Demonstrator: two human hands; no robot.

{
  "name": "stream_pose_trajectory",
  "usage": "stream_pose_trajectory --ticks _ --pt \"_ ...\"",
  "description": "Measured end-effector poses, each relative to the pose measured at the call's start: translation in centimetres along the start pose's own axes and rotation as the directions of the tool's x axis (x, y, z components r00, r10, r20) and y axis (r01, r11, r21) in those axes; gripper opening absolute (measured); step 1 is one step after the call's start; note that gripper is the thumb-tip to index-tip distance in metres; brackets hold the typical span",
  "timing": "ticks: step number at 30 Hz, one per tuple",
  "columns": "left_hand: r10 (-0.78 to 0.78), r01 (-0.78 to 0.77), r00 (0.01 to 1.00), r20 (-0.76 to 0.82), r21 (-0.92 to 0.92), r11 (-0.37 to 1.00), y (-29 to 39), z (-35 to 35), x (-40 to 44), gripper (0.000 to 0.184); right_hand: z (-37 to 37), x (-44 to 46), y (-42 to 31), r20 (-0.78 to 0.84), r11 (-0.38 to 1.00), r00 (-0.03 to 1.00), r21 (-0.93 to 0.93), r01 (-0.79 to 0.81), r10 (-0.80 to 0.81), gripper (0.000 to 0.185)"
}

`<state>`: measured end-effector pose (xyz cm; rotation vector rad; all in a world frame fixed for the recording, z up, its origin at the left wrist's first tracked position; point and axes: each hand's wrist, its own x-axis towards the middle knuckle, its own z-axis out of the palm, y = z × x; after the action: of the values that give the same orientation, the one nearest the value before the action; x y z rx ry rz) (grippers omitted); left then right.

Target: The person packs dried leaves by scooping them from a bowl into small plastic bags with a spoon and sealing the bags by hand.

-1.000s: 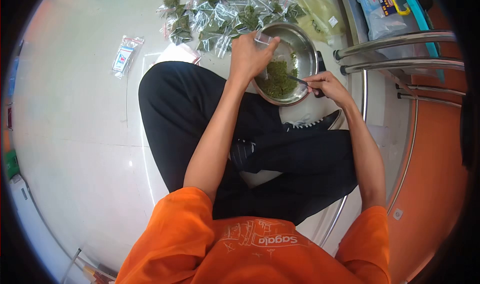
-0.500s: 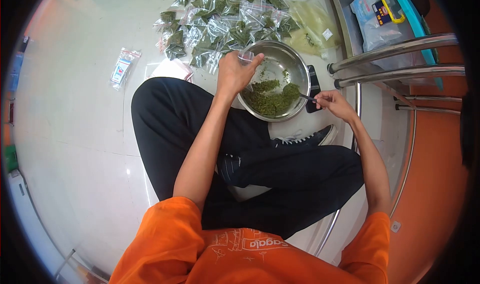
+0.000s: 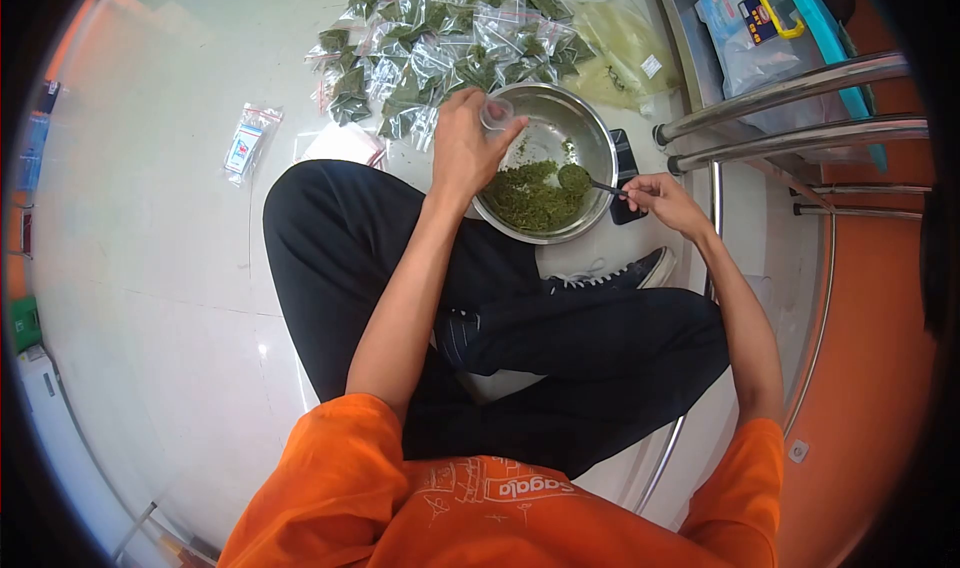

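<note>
A steel bowl [image 3: 590,118] holds chopped green leaves [image 3: 530,198] in its lower part. At the bowl's left rim, my left hand [image 3: 467,143] grips a small clear plastic bag [image 3: 496,114], its mouth rounded open between thumb and fingers. My right hand [image 3: 660,203] pinches the dark handle of a spoon [image 3: 603,186] at the right rim. The spoon's head, heaped with green leaf, is over the bowl's right side. A black device [image 3: 624,158] lies partly beneath the bowl.
Many filled clear bags [image 3: 430,48] are piled beyond the bowl, beside a yellowish plastic bag [image 3: 620,53]. A packet of empty bags [image 3: 247,143] lies left, a white stack [image 3: 343,144] by my knee. Metal rails [image 3: 790,93] and a storage bin [image 3: 830,48] stand right.
The spoon has moved from down among the leaves to the bowl's right side, now heaped. The right hand has drawn back and down. The view has shifted, so the bowl appears lower left.
</note>
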<state>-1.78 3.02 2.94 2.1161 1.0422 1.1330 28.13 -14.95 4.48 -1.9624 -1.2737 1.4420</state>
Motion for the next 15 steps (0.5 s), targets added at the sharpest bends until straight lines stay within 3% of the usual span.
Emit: stream_pose_trajectory --ticks 1,3,4,6,10,12,15 --pt "0.002 -0.002 1.000 -0.002 -0.001 1.000 0.3 -0.1 0.0 0.044 -0.3 -0.1 -0.3 -0.019 1.000 1.000 -0.004 -0.002 0.002 0.016" --pt "-0.057 0.080 0.976 0.210 -0.104 0.991 1.2 -0.2 -0.2 0.038 -0.7 -0.4 -1.2 -0.038 1.000 0.999 -0.009 -0.001 0.001 0.016" --pt "-0.059 0.082 0.976 0.209 -0.103 0.991 1.3 -0.3 -0.2 0.038 -1.0 -0.7 -1.9 -0.083 0.999 0.995 -0.024 0.048 -0.049 0.017" --pt "0.129 -0.106 0.960 0.249 -0.103 0.989 1.7 -0.4 -0.2 0.037 -1.4 -1.8 -4.1 -0.154 0.992 0.980 -0.050 0.116 -0.123 0.019" --pt "0.147 -0.111 0.923 0.355 -0.121 0.986 2.0 0.0 -0.6 0.038 -1.1 -3.0 -6.7 -0.214 0.984 0.962 -0.085 0.155 -0.170 0.019" --pt "0.198 -0.186 0.909 0.367 -0.067 0.980 2.1 0.2 -1.1 0.043 -0.7 -3.5 -7.9 -0.250 0.976 0.948 -0.141 0.168 -0.199 0.019" --pt "0.147 -0.156 0.892 0.428 -0.015 0.988 2.3 0.3 -1.4 0.050 -0.1 -3.5 -8.5 -0.256 0.958 0.944 -0.249 0.145 -0.210 0.020"
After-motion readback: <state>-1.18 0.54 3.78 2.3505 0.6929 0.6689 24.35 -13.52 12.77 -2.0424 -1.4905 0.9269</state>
